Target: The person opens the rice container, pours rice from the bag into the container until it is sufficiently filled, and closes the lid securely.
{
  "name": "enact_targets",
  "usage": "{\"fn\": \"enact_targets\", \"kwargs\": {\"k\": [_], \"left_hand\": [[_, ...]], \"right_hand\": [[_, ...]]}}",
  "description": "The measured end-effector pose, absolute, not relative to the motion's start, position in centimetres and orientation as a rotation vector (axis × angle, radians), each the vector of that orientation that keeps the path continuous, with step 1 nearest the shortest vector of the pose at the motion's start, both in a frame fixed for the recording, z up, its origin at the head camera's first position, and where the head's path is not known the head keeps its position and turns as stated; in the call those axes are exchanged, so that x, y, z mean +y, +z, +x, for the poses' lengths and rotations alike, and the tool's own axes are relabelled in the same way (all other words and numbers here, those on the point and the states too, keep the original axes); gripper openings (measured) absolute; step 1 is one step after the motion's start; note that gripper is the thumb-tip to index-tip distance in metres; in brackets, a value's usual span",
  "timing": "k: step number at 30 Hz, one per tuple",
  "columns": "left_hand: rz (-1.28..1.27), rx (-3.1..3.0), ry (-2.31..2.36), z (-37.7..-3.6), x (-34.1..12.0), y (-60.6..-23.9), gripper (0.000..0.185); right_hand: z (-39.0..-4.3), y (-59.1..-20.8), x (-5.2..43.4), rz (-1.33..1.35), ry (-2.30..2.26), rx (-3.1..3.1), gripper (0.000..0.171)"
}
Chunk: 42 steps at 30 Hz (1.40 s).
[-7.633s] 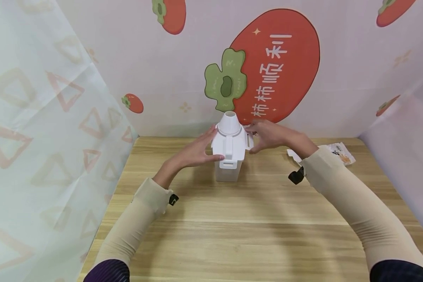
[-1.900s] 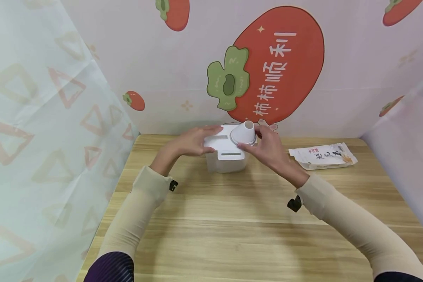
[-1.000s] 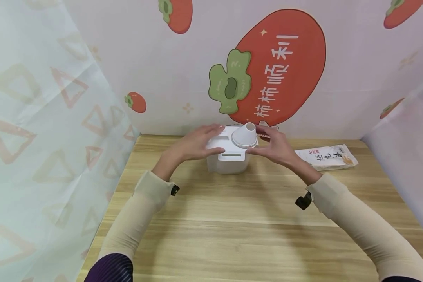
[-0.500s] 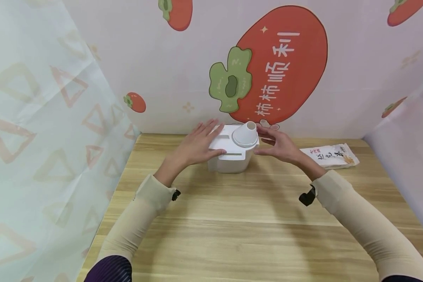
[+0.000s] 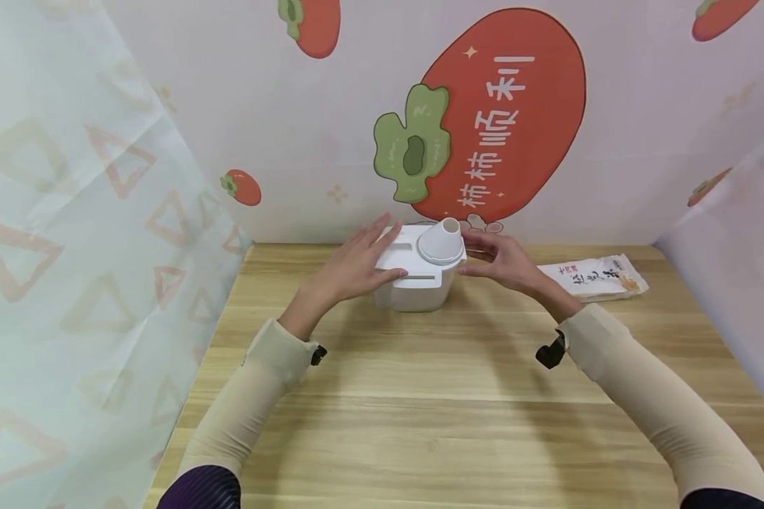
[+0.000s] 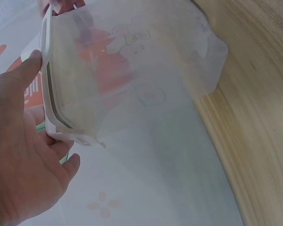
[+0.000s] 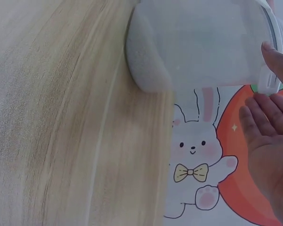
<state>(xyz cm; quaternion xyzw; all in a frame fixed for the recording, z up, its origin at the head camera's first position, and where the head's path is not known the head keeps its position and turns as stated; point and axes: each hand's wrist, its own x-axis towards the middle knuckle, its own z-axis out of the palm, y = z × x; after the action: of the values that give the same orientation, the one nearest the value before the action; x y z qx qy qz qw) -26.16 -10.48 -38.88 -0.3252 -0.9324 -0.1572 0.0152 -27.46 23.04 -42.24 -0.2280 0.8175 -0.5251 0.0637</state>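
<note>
Your left hand (image 5: 350, 267) and right hand (image 5: 503, 258) flank the white container (image 5: 418, 272) at the bench's (image 5: 433, 396) far edge, fingers spread loose, thumbs just touching its lid. The capping looks finished; next likely calls for the packet (image 5: 592, 277) to the container's right.

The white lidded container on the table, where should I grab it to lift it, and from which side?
Grip the container by its two flat side walls, just under the overhanging lid, one hand from each side. It stands upright, and the left hand and right hand already flank it. Avoid the cone-shaped spout on top: it tapers and may slip.
</note>
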Motion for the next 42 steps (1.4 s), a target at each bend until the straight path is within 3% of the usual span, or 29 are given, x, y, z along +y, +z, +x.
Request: {"fn": "enact_targets", "kwargs": {"k": [26,42], "left_hand": [[-1.0,-2.929,-0.531,-25.86,-10.22,-39.43,0.092],[-0.968,-2.93,-0.58,-25.76,-10.48,-39.12,0.091]], "right_hand": [[-27.23,-43.2,22.9,-0.642,-1.584,2.537,0.059],[-28.19,-42.41,22.84,-0.789,-1.617,2.53,0.057]]}}
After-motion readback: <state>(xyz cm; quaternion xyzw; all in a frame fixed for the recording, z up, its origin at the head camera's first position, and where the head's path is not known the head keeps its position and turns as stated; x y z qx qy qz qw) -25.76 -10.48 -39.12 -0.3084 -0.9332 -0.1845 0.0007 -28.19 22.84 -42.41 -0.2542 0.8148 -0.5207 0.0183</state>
